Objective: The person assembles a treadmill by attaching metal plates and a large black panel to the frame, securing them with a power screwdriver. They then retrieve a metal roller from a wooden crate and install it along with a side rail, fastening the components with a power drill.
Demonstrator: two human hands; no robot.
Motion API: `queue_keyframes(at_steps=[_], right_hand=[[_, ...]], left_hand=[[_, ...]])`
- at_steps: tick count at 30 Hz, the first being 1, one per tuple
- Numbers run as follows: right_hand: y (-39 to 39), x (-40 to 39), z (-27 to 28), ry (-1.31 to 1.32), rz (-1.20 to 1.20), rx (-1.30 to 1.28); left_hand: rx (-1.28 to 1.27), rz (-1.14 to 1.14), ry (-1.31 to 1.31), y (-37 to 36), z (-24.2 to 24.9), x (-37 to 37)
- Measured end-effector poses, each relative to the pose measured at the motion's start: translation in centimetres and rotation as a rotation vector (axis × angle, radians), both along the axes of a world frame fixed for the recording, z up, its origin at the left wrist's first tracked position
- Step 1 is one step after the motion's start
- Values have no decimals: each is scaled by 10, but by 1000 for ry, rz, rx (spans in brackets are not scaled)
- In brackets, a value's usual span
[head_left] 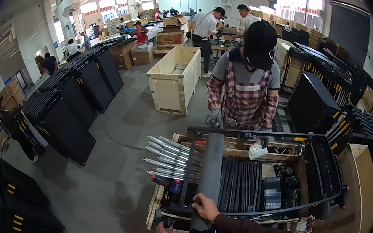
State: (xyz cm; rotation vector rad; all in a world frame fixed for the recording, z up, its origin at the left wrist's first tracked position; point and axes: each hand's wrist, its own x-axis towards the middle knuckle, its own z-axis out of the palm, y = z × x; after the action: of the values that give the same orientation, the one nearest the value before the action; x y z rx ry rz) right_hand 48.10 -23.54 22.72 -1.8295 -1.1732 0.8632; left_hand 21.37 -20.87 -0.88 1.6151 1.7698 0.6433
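Note:
My right hand [206, 207] rests with bent fingers on the near end of a long grey roller [211, 169], which lies across a black metal frame [271, 210]. Lower and to the left, my left hand [164, 232] is at the frame's near left corner, beside a dark part [163, 218]; its fingers are too small to read clearly. Under the frame is a wooden crate with black strips [240, 184] and small metal parts. Silver rods [168, 153] stick out at the left, near a red and blue power tool [175, 186].
Across the frame stands a co-worker [245, 86] in gloves, near a white container [258, 150]. An open wooden crate [170, 90] stands beyond. Black panels [61, 124] lean at the left, more [316, 101] at the right. Other people work farther back.

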Motion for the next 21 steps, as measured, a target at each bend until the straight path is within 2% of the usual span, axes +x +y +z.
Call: queue_keyframes(at_steps=[2, 6, 8, 10, 12, 13, 16, 18, 20, 21], right_hand=[[-1, 5, 0, 29, 25, 45], [-29, 11, 1, -18, 55, 204], [-58, 17, 13, -208, 97, 292], [-98, 29, 20, -298, 165, 412], [-145, 46, 20, -343, 267, 518], [-172, 55, 7, -297, 301, 417], [-253, 97, -64, -158, 375, 9], [-301, 129, -101, -76, 195, -58], [-324, 163, -95, 70, -60, -280], [-333, 180, -110, 103, -169, -215]], left_hand=[[43, 30, -28, -6, 12, 12], [277, 200, -267, -32, 101, 53], [442, 243, -479, -38, 121, 70], [535, 135, -231, -53, 197, 92], [668, -81, -14, -54, 237, 113], [725, -207, 82, -53, 248, 122], [690, -435, 272, -41, 224, 145], [676, -505, 335, -39, 213, 149], [675, -531, 351, -37, 206, 147], [682, -528, 378, -36, 206, 147]])
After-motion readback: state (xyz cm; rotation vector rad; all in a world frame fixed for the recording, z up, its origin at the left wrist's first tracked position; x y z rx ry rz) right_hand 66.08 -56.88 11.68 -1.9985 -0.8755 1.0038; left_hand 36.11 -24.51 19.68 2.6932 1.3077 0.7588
